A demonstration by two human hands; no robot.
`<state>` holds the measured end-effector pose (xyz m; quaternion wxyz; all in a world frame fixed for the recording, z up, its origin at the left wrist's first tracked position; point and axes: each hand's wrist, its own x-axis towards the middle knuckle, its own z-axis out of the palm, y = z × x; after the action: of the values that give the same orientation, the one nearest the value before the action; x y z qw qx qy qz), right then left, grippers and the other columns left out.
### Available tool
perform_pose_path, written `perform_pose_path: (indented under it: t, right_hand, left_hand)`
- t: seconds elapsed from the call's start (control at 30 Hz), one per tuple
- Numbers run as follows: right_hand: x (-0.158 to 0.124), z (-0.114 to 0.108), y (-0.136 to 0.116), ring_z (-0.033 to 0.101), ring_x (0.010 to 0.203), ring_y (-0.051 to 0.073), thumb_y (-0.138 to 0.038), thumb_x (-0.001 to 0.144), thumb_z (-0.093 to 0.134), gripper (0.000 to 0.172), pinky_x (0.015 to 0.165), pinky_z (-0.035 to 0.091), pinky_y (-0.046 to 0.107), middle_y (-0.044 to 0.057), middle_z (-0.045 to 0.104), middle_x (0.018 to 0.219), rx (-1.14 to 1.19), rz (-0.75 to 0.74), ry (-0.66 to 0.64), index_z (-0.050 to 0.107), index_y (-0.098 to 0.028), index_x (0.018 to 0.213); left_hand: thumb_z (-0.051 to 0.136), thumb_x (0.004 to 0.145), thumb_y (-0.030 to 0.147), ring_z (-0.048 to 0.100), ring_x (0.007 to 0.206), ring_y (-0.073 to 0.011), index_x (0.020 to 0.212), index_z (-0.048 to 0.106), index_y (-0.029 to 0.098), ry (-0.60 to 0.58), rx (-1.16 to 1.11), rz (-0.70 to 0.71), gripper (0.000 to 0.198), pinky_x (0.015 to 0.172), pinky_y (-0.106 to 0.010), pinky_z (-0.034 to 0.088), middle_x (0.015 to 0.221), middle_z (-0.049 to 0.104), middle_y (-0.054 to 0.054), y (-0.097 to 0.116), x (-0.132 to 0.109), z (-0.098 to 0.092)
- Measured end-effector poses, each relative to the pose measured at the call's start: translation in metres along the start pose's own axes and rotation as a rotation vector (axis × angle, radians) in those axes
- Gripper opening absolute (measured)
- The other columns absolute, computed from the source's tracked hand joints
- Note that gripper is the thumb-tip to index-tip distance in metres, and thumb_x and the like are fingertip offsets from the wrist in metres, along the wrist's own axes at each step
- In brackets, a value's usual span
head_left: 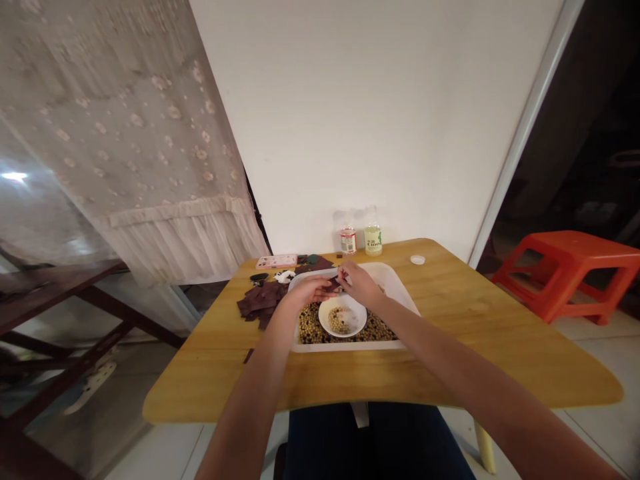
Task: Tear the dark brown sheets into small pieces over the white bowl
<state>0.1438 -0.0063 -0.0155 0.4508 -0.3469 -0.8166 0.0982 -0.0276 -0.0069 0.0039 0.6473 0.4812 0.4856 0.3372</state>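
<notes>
The left hand (pixel 310 292) and right hand (pixel 361 284) are pinching a dark brown strip (pixel 333 285) between closed fingers (pixel 344 272), its long axis running crosswise between them, above a white tray (pixel 350 347) of mixed beans (pixel 315 325).

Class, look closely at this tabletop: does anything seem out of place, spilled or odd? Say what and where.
One dark brown scrap lies alone on the wooden table, apart from the pile of brown pieces left of the white tray. Its separation makes it look dropped or stray.
</notes>
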Motion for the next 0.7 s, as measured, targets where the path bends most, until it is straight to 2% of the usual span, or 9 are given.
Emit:
perform_pose_path:
  t: [0.23, 0.7]
  right_hand:
    - [-0.0001, 0.0011, 0.0020, 0.047, 0.073, 0.014, -0.009, 0.073, 0.043, 0.011, 0.067, 0.039, 0.026, 0.002, 0.047, 0.078, 0.000, -0.011, 0.011, 0.041, -0.020, 0.074]
    - [0.0001, 0.0016, 0.0018, 0.047, 0.072, 0.014, -0.008, 0.072, 0.042, 0.012, 0.066, 0.039, 0.026, 0.002, 0.047, 0.078, 0.010, -0.015, 0.019, 0.042, -0.020, 0.075]
  left_hand:
    - [0.076, 0.053, 0.026, 0.066, 0.070, -0.0184, 0.094, 0.063, 0.013, -0.021, -0.013, 0.001, 0.045, 0.066, -0.026, 0.049, 0.081, 0.069, -0.009, -0.0034, 0.0045, -0.0036]
    - [0.076, 0.053, 0.026, 0.066, 0.068, -0.0179, 0.090, 0.063, 0.014, -0.014, 0.001, 0.001, 0.041, 0.061, -0.023, 0.048, 0.079, 0.069, -0.008, -0.0021, 0.0036, -0.0026]
